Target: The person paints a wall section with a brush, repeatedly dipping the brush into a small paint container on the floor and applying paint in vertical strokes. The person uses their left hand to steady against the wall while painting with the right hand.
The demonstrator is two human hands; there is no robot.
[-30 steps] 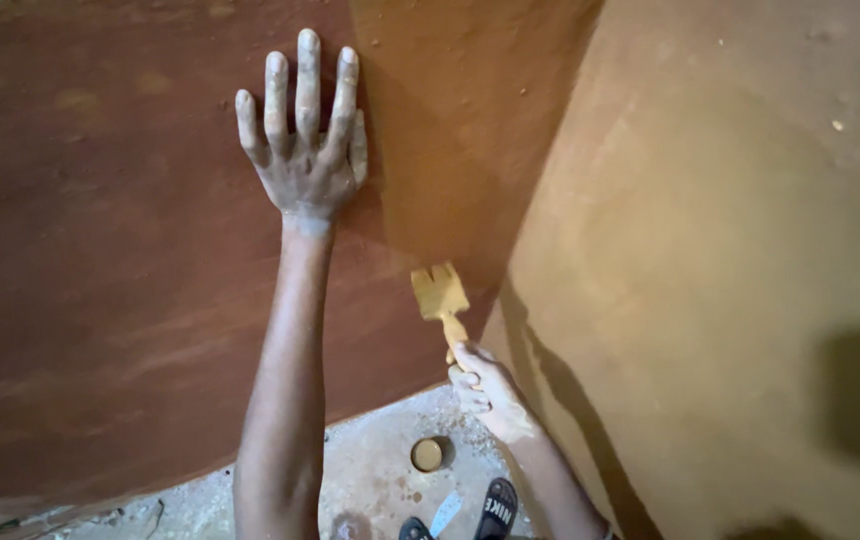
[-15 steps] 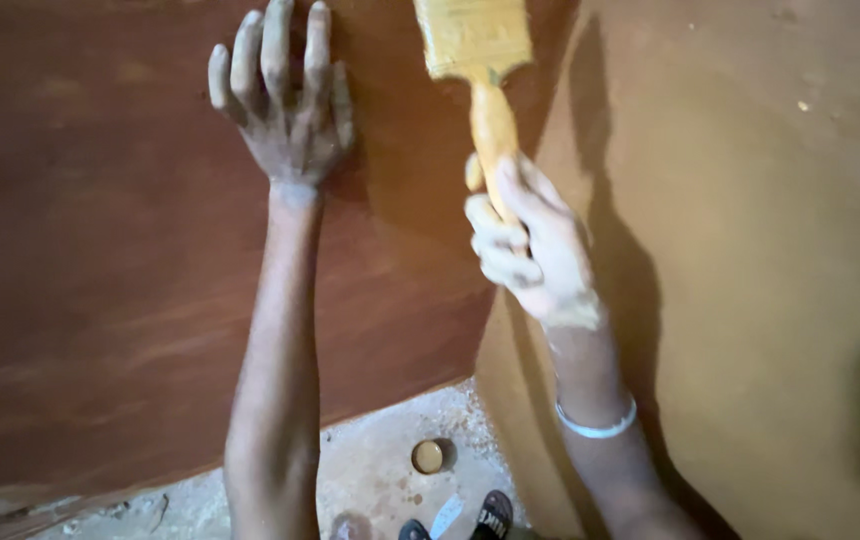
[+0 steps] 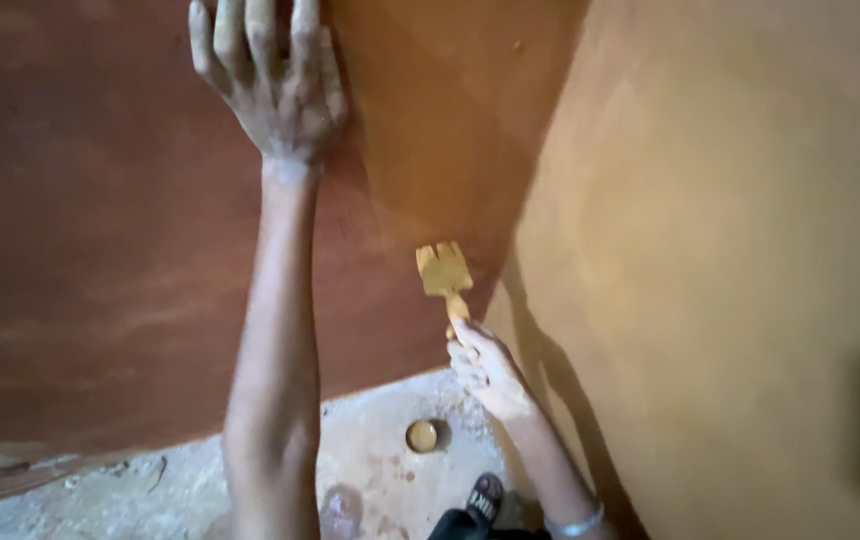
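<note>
My left hand [image 3: 275,85] is pressed flat, fingers spread, high on a reddish-brown wooden panel [image 3: 100,250]. My right hand [image 3: 485,365] grips the handle of a yellow-coated paintbrush [image 3: 443,270]. The bristles touch the panel low down, near the corner where it meets a yellow-ochre wall [image 3: 730,250]. A yellow painted patch [image 3: 450,130] covers the panel's upper right part above the brush. A bangle sits on my right wrist.
Below lies a pale, dusty concrete floor [image 3: 150,490]. A small round open tin [image 3: 422,436] with yellowish contents stands on it beneath the brush. My sandalled foot [image 3: 483,495] shows at the bottom edge. A dark shadow falls on the wall at right.
My right hand has swept the brush down from the top of the panel to low near the corner. My left hand stays pressed on the panel, slightly higher in view.
</note>
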